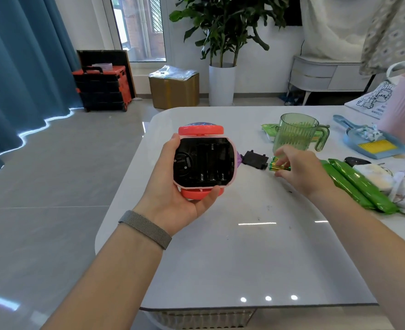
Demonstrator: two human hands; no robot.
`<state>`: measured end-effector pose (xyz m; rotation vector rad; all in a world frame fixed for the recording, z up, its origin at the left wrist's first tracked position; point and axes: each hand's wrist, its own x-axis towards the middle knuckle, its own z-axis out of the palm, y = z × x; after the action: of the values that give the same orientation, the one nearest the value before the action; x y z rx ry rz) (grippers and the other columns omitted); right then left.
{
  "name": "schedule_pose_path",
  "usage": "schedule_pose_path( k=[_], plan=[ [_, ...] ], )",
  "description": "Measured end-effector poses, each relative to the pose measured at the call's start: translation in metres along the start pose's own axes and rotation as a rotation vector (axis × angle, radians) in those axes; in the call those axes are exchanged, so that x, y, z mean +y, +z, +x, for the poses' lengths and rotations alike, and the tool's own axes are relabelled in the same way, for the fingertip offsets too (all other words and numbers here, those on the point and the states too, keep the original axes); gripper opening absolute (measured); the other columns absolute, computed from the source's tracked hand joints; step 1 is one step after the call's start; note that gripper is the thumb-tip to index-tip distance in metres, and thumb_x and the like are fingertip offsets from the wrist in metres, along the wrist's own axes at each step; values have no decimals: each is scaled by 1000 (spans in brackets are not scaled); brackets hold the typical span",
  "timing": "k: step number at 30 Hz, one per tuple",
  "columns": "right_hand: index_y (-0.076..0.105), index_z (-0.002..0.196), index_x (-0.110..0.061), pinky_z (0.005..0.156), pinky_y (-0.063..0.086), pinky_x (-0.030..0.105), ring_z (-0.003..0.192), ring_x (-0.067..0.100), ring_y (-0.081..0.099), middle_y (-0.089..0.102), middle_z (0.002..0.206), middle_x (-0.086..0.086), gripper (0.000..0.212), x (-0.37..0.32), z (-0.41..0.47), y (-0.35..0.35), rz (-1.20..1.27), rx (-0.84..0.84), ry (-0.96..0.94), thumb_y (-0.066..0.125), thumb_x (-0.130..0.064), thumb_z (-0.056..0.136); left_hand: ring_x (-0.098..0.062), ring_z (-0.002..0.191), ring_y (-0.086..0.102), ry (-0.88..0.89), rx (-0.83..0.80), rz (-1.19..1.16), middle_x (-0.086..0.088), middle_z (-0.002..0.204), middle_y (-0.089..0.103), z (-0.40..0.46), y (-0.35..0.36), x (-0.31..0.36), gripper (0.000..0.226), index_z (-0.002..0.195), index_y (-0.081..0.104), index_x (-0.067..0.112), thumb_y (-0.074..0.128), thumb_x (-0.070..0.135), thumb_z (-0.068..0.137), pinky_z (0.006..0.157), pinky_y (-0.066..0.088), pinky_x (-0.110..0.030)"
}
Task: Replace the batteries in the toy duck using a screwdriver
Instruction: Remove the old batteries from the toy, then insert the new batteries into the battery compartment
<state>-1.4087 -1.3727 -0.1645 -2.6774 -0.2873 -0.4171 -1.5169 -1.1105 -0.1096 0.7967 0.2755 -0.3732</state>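
L hand [185, 186] cups the toy duck [205, 163] belly-up just above the near-left part of the table [220, 258], fingers wrapped round the pink body w/ thumb on the left edge; the black battery bay [211, 163] faces up, lid off, all slots look vacant. Toy is prob light, hollow hard plastic, smooth & a bit slippery, so the palm-under cradle w/ fingertips on the red lower edge is the sound hold; best kept off the open bay, since spring contacts in there would bend easily. R hand [299, 170] reaches out to the green-and-gold batteries [277, 166] lying on the table, fingers curled down onto them in a pinch, though whether they're already lifted or only touched can't be told, as the fingers are blurred. Batteries are small, stiff, dense for their size, round so they roll; take one at a time across the barrel, not by the ends. Just left of them lies the black battery cover [255, 159], w/ a bit of something purple [239, 155] peeking out beside the toy, maybe the screwdriver. Table top is white, glossy, hard: things slide & roll on it. Further back stands a green jug [296, 132], to the right green packets [353, 184], a blue dustpan w/ brush [373, 144], a pink bin [403, 110]. Beyond: grey tiled floor, teal curtain [23, 67], red-black crate [101, 89], cardboard box [174, 91], potted plant [223, 44], window
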Motion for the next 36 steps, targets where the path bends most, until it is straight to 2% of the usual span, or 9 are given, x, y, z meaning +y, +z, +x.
schedule_pose_path(
  k=[3, 8, 12, 18, 26, 28, 31, 34, 36],
  plan=[
    [71, 89, -6, 72, 45, 32, 84, 31, 61, 69, 82, 10, 14, 7, -2, 5, -32, 42, 11, 73, 0, 77, -38, 109, 63, 2, 6, 3, -15, 121, 67, 0, 0, 1, 53, 119, 67, 27, 61, 61, 79, 63, 60, -35],
    [77, 85, -18, 73, 42, 38, 78, 33, 57, 59, 65, 3, 9, 13, -8, 4, -148, 193, -52, 78, -15, 77, -38, 109, 63, 3, 19, 0, -16, 121, 67, 0, 2, 0, 51, 117, 68, 27, 62, 61, 79, 61, 61, -35],
    [70, 99, -17, 82, 46, 46, 89, 31, 57, 72, 89, 0, 20, 21, -8, -11, -67, 320, 104, 73, -28, 82, -38, 109, 63, 7, 30, 2, -16, 120, 67, -2, 4, 0, 49, 114, 68, 27, 62, 60, 79, 61, 60, -35],
    [72, 95, -25, 83, 42, 39, 109, 37, 50, 69, 99, 7, 33, 28, -24, -14, -237, 63, 424, 72, -52, 75, -38, 107, 64, -6, 23, 14, -16, 118, 68, -5, 6, -1, 48, 116, 67, 26, 61, 58, 80, 60, 60, -35],
    [75, 95, -13, 83, 43, 41, 110, 37, 45, 60, 109, 12, 36, 24, -22, -13, -376, 31, 468, 64, -46, 84, -39, 109, 62, -22, 1, 3, -17, 121, 66, -7, 5, -1, 50, 120, 65, 26, 60, 58, 82, 57, 60, -36],
    [73, 92, -11, 82, 43, 39, 103, 35, 51, 65, 106, 13, 29, 23, -23, -12, -178, 162, 375, 64, -38, 87, -38, 108, 63, -25, 4, 1, -17, 120, 66, -7, 5, 0, 49, 119, 65, 26, 60, 58, 82, 58, 60, -36],
    [65, 94, -15, 66, 47, 33, 77, 22, 62, 70, 91, 8, 20, 11, -20, -23, 484, 278, 353, 59, -34, 93, -37, 106, 64, -16, 9, 7, -16, 116, 68, -7, 6, 1, 47, 114, 67, 25, 60, 59, 82, 58, 60, -35],
    [68, 93, -12, 53, 51, 24, 51, 10, 53, 65, 67, -1, 24, -8, -18, -39, 1067, 236, 448, 56, -33, 95, -38, 108, 63, -9, 8, 18, -16, 119, 67, -6, 6, 0, 50, 117, 67, 26, 60, 60, 80, 56, 60, -35],
    [69, 87, -9, 48, 48, 20, 48, 9, 49, 58, 57, -1, 24, -21, -17, -46, 1311, 174, 497, 57, -28, 95, -38, 109, 62, -11, 11, 18, -16, 121, 66, -6, 6, 0, 52, 118, 66, 26, 61, 61, 79, 56, 60, -35]
  ],
)
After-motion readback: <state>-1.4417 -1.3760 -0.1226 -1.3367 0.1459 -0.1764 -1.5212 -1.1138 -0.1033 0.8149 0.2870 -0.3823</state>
